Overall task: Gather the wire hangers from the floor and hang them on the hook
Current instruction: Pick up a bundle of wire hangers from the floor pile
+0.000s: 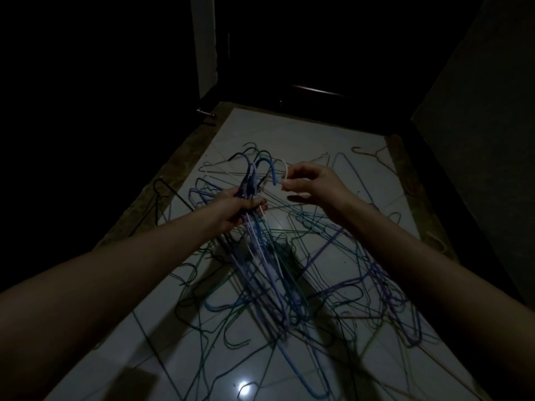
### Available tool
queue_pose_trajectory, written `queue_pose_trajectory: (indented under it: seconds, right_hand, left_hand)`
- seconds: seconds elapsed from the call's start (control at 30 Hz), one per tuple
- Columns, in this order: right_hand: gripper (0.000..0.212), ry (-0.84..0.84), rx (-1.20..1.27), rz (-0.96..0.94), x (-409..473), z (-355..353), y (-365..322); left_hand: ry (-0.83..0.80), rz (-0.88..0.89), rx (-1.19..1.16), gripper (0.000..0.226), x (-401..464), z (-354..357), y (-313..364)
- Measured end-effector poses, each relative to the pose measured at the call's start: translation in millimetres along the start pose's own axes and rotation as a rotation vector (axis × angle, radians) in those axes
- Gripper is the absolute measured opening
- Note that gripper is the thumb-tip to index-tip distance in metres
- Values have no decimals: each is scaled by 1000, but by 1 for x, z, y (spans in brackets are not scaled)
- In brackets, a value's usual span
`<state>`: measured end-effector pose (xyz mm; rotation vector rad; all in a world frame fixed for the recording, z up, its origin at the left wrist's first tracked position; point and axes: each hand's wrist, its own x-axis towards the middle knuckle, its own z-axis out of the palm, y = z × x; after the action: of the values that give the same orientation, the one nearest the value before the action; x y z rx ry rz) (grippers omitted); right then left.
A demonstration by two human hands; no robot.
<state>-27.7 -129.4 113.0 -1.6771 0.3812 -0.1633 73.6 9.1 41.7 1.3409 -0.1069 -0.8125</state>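
Head view is showing a dim room, with two bare forearms reaching out over a pale tiled floor (333,134). The left hand (237,208) is gripping a bundle of wire hangers (262,256) by their necks, fingers curled round them, so that the hooked tops are standing up above the fist and the blue, purple and green triangular bodies are hanging down below it, toward the camera. Just right of that bundle, the right hand (311,183) is pinching the hook of a white hanger (285,170) between thumb and forefinger, its other fingers loosely curled beneath; the white hook is sitting right beside the blue hook tops of the bundle.

Beneath and around the bundle, loose hangers (388,285) are lying tangled across the tiles in a wide heap, spreading to the right of the bundle and nearer the camera. Left of the bundle, a black hanger (170,192) is lying at the floor's edge. Far right of the bundle and beyond it, an orange hanger (373,154) is lying near the dark wall. Beyond the bundle, a dark doorway (304,68) is closing off the far end of the floor. A bright spot of light is reflecting on the tiles near the camera.
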Motion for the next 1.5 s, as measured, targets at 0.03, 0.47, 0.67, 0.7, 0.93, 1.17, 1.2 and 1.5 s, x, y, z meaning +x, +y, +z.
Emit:
queue_pose_trajectory:
  seconds: [0.03,0.47,0.67,0.7,0.93,1.17,1.2,1.5]
  right_hand:
    - [14,16,2,14,-2,-6,3]
    - [16,300,-112,333,-76,-122,153]
    - [17,391,-214,407,-91,-163,188]
    - [18,398,-238,419,-92,-169,193]
    - [37,480,-393,383,-95,-192,227]
    - [47,441,-507,484,-99,-198,246]
    - [40,459,-496,474,-99,-198,248]
    - [20,592,-161,321,-94,-188,202]
  left_hand:
    - [5,1,4,31,2,2,-2]
    - [19,6,56,34,16,55,-14]
    - [-36,1,58,24,30,93,-26]
    - [-52,-3,46,20,32,99,-29]
    - [-95,-1,32,24,39,143,-45]
    - [-130,-28,100,18,53,155,-56]
    - [-133,-31,108,18,54,155,-57]
    - [-175,-19,146,21,48,141,-48]
